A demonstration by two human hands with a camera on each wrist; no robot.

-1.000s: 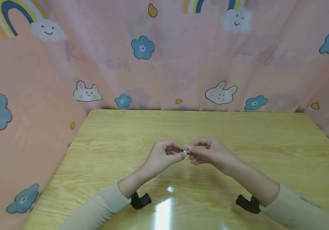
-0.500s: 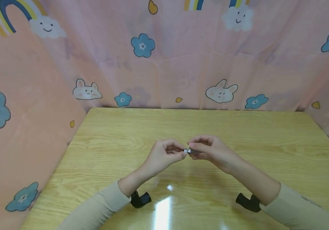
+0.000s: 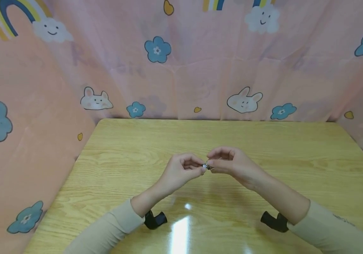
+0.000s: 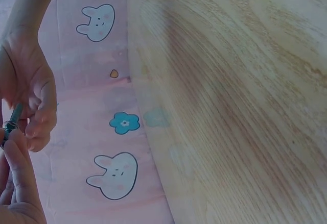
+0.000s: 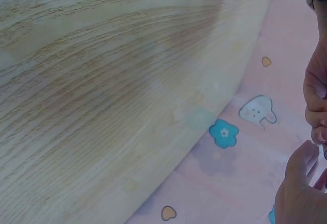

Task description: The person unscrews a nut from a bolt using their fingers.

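Over the middle of the table, the left hand pinches a small metal bolt by one end between thumb and fingers. The right hand meets it from the other side, its thumb and fingertips on the nut-like collar. In the left wrist view, the shiny bolt has ring-like parts near its middle, and its shaft points into the right palm. Fingers cover most of the bolt in the right wrist view, where the left hand is above and the right hand below. Fine details are too small to tell.
The wood-grain table reaches back to a pink printed curtain. Black wrist mounts hang below both forearms. A light reflection shines on the table's front part.
The right hand's fingers have shifted around the bolt and lifted slightly, loosening and regripping near the collar. The left hand has stayed almost still.
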